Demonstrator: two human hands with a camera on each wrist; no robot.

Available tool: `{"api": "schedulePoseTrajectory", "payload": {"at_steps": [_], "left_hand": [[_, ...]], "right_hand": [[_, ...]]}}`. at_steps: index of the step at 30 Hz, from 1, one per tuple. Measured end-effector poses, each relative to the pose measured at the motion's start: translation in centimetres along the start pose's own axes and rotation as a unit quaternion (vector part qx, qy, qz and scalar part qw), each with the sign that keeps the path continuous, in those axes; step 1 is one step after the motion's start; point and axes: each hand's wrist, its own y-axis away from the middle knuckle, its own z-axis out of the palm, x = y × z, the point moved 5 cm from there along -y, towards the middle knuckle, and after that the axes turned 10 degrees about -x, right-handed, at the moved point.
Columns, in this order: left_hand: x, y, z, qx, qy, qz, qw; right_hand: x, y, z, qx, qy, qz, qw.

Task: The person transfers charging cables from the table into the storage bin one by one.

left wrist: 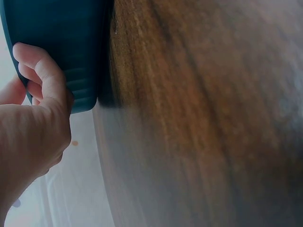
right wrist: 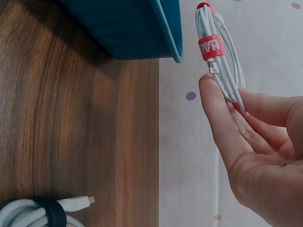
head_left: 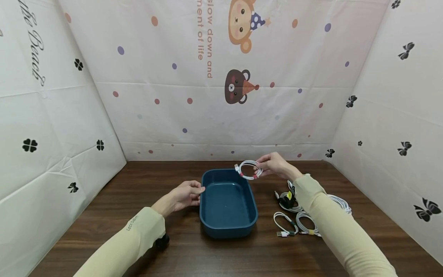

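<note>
A dark blue rectangular bin (head_left: 226, 231) stands on the table with its bare inside showing. My left hand (head_left: 185, 195) pinches its left rim, thumb on one side of the wall and fingers on the other, as the left wrist view of the bin (left wrist: 57, 28) also shows. Over the bin's far right corner, my right hand (head_left: 275, 166) holds up a coiled white USB cable (head_left: 250, 178) between thumb and fingertips. Red straps (right wrist: 211, 47) bind that coil, and a small metal plug lies against it.
Right of the bin lie several coiled cables: a short white one with a green tie (head_left: 285, 234), one with a yellow tie (head_left: 306, 231), one with a black strap (head_left: 286, 202), and a thicker white coil (head_left: 342, 204) partly behind my right sleeve. Printed cloth walls (head_left: 207, 123) enclose the wooden table (head_left: 173, 246).
</note>
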Motion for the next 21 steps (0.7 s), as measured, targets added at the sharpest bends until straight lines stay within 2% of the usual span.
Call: {"api": "schedulePoseTrajectory", "payload": {"at_steps": [11, 21], "left_hand": [[0.1, 0.0, 0.0, 0.001, 0.001, -0.003, 1.0000], [0.1, 0.1, 0.1, -0.006, -0.004, 0.002, 1.0000]], "right_hand": [[-0.5, -0.6, 0.8, -0.015, -0.033, 0.000, 0.999], [-0.9, -0.9, 1.3, -0.009, -0.004, 0.006, 1.000]]}}
